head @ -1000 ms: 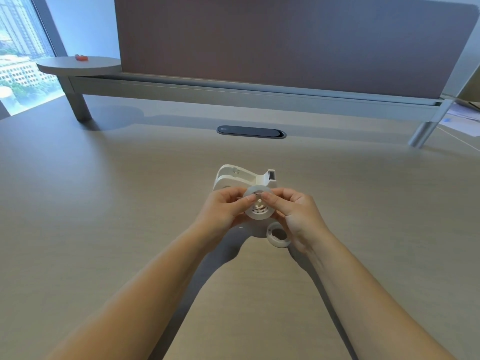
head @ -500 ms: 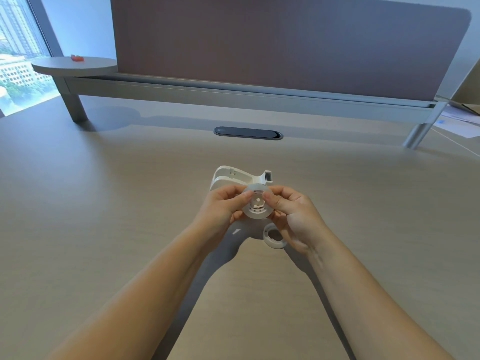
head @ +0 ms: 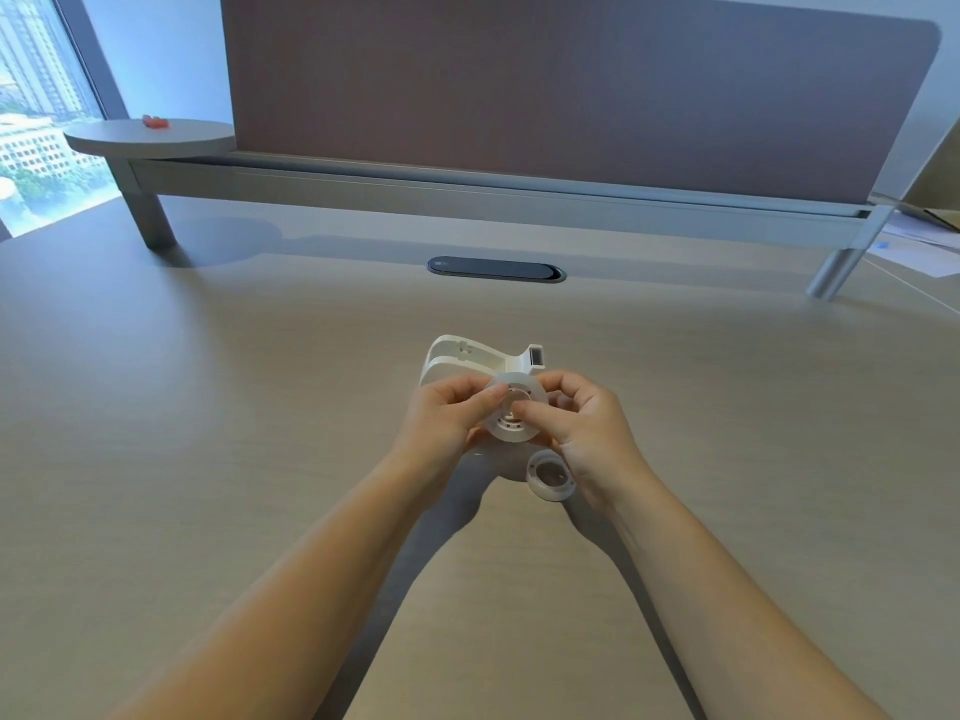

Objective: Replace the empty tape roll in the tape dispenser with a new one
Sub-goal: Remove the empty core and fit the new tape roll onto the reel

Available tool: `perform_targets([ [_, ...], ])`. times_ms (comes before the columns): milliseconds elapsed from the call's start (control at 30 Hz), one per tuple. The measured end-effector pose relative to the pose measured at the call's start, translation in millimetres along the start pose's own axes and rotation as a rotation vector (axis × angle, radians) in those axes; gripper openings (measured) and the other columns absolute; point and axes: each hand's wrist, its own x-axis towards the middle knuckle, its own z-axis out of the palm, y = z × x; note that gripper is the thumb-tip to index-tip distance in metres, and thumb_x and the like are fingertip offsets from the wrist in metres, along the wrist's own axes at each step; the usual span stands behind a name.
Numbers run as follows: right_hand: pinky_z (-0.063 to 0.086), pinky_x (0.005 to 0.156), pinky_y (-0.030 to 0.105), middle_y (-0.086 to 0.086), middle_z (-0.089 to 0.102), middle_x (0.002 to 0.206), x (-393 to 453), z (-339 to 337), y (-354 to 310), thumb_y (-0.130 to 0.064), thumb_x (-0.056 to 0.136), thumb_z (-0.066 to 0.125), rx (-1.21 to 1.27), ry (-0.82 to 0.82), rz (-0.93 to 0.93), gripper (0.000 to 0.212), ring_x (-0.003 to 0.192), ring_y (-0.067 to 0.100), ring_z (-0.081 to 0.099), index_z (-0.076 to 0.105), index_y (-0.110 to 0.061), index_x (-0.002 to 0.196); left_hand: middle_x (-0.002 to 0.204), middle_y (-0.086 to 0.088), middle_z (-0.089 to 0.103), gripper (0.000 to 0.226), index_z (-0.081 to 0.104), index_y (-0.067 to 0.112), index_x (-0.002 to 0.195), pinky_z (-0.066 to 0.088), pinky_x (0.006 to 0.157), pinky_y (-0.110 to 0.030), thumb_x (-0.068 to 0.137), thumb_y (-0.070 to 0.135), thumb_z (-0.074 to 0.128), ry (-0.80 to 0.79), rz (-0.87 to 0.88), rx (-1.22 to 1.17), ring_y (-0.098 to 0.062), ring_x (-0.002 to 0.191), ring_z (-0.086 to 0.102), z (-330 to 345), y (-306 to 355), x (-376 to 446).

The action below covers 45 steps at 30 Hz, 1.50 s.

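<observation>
A white tape dispenser (head: 470, 356) stands on the desk (head: 208, 407) just beyond my hands, its roll bay showing no roll. I hold a white tape roll (head: 511, 431) with a hub in its middle above the desk, in front of the dispenser. My left hand (head: 441, 418) pinches its left rim. My right hand (head: 582, 423) grips its right side, thumb pressing on the hub. A smaller white ring, the empty tape core (head: 550, 478), lies flat on the desk under my right wrist.
A dark oval cable port (head: 496, 268) is set in the desk farther back. Behind it runs a raised shelf rail (head: 467, 200) on metal legs with a partition screen (head: 571, 80). A small red object (head: 155, 122) sits on the round shelf end at left. Papers (head: 919, 241) lie at far right.
My right thumb has shifted onto the hub of the tape roll. The roll stays between both hands in about the same place.
</observation>
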Motion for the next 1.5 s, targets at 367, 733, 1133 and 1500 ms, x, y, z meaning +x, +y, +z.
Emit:
perform_targets([
  [367, 0.045, 0.055, 0.020, 0.001, 0.056, 0.062, -1, 1, 3, 0.000, 0.070, 0.067, -0.013, 0.022, 0.039, 0.024, 0.062, 0.013, 0.055, 0.053, -0.018, 0.061, 0.046, 0.006, 0.064, 0.017, 0.065, 0.007, 0.066, 0.049, 0.049, -0.015, 0.080, 0.008, 0.055, 0.038, 0.005, 0.000, -0.006, 0.049, 0.059, 3, -5, 2],
  [733, 0.053, 0.067, 0.028, 0.010, 0.064, 0.079, -2, -1, -3, 0.005, 0.067, 0.068, 0.119, 0.024, 0.090, 0.027, 0.073, 0.021, 0.063, 0.058, -0.008, 0.089, 0.073, -0.008, 0.065, 0.012, 0.067, 0.012, 0.073, 0.050, 0.070, -0.037, 0.079, 0.013, 0.057, 0.084, 0.109, 0.148, -0.023, 0.073, 0.060, 6, 1, -8],
  [1133, 0.050, 0.056, 0.012, -0.001, 0.064, 0.074, -7, 5, -8, -0.008, 0.076, 0.064, -0.036, 0.021, -0.054, 0.015, 0.070, 0.011, 0.059, 0.061, -0.023, 0.073, 0.071, -0.006, 0.064, 0.013, 0.066, 0.014, 0.071, 0.052, 0.081, -0.046, 0.079, 0.008, 0.057, 0.069, 0.059, 0.119, -0.022, 0.073, 0.061, 4, 7, -8],
  [1500, 0.047, 0.058, 0.025, 0.002, 0.057, 0.066, -9, 12, 0, -0.008, 0.074, 0.066, -0.118, 0.067, -0.022, 0.015, 0.064, 0.016, 0.054, 0.057, -0.017, 0.065, 0.055, 0.000, 0.063, 0.016, 0.066, 0.012, 0.062, 0.053, 0.064, -0.032, 0.077, 0.010, 0.060, 0.150, 0.010, 0.089, -0.019, 0.062, 0.060, 6, 0, -4],
])
